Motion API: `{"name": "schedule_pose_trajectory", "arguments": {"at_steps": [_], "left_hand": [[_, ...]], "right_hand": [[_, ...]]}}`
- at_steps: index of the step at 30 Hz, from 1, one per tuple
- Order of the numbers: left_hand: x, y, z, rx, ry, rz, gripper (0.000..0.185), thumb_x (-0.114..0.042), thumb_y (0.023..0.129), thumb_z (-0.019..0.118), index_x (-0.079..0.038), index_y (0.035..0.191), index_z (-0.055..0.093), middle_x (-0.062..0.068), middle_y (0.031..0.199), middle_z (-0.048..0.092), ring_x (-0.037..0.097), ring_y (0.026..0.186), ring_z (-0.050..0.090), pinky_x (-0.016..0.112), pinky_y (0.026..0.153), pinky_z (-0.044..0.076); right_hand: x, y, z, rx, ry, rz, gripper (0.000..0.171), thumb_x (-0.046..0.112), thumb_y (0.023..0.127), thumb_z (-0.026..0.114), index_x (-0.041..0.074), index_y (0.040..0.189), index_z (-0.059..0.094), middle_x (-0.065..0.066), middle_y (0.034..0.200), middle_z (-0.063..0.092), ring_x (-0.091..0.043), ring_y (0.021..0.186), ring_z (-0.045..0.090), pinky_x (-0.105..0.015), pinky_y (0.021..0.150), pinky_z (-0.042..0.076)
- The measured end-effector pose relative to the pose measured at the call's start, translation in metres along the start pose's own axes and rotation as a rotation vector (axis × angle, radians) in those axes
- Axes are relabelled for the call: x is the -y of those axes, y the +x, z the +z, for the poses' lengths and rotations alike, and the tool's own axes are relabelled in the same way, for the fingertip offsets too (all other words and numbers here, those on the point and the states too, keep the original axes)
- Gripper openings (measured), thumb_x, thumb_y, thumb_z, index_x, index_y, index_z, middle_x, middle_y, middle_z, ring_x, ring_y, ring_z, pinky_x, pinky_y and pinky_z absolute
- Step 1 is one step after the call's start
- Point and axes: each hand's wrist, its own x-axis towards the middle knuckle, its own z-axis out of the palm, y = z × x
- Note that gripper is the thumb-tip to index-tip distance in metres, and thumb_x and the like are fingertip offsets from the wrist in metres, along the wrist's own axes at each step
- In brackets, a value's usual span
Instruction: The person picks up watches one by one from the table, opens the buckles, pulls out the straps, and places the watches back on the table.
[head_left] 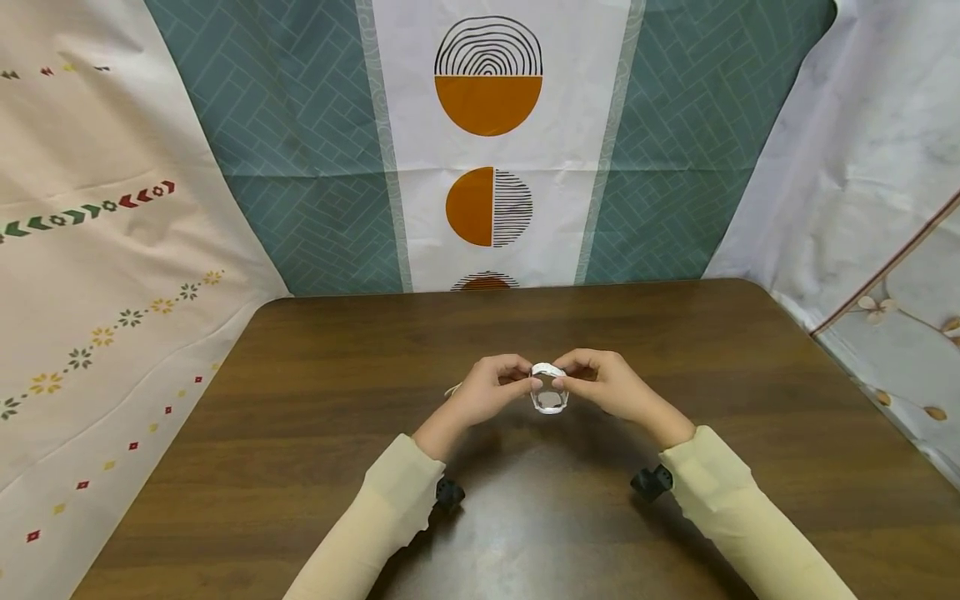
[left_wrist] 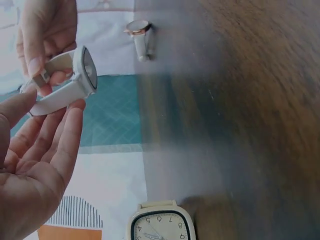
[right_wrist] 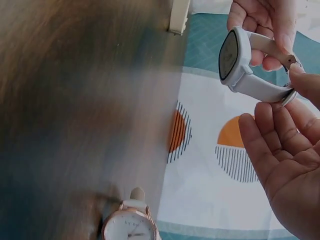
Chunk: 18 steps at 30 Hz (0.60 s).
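Both hands hold a white wristwatch (head_left: 550,409) up over the table, its strap bent round into a loop. In the right wrist view, the squarish case (right_wrist: 243,52) with its dark-edged dial faces away from the palms. My left hand (head_left: 483,392) pinches one side of the strap between thumb and fingers. On the other side, my right hand (head_left: 611,385) pinches the strap at the metal buckle (right_wrist: 293,62). The fingertips of both hands nearly meet there and partly hide the strap ends.
A cream square-faced watch (left_wrist: 161,227) lies on the brown wooden table (head_left: 322,500) on the left-hand side, mostly behind the left hand in the head view. Further right is a rose-gold round watch (right_wrist: 131,225) with a pale strap. Patterned cloths (head_left: 315,125) hang around the table.
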Motion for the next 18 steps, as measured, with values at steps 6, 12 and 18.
{"name": "schedule_pose_trajectory", "arguments": {"at_steps": [6, 12, 18], "left_hand": [[0.001, -0.001, -0.005, -0.021, -0.063, -0.033, 0.018, -0.009, 0.087, 0.068, 0.004, 0.100, 0.068, 0.018, 0.091, 0.070, 0.039, 0.085, 0.065, 0.047, 0.077, 0.055], [0.003, -0.002, -0.007, -0.029, -0.099, -0.069, 0.020, -0.008, 0.087, 0.068, 0.006, 0.102, 0.068, 0.020, 0.093, 0.070, 0.039, 0.086, 0.065, 0.052, 0.080, 0.053], [0.006, -0.003, -0.004, -0.043, -0.223, -0.124, 0.023, -0.006, 0.087, 0.067, 0.010, 0.104, 0.066, 0.022, 0.095, 0.070, 0.011, 0.079, 0.067, 0.044, 0.082, 0.055]], "right_hand": [[0.002, 0.002, 0.005, -0.001, 0.068, 0.000, 0.016, 0.009, 0.086, 0.069, 0.000, 0.099, 0.068, -0.010, 0.089, 0.069, -0.007, 0.078, 0.062, -0.023, 0.070, 0.052], [-0.001, 0.003, 0.009, 0.001, 0.099, 0.009, 0.015, 0.008, 0.087, 0.068, -0.001, 0.099, 0.068, -0.011, 0.089, 0.068, -0.007, 0.077, 0.061, -0.022, 0.070, 0.052], [-0.005, 0.004, 0.012, 0.002, 0.110, 0.020, 0.014, 0.007, 0.087, 0.068, -0.001, 0.098, 0.068, -0.010, 0.089, 0.066, -0.008, 0.076, 0.058, -0.022, 0.068, 0.051]]}}
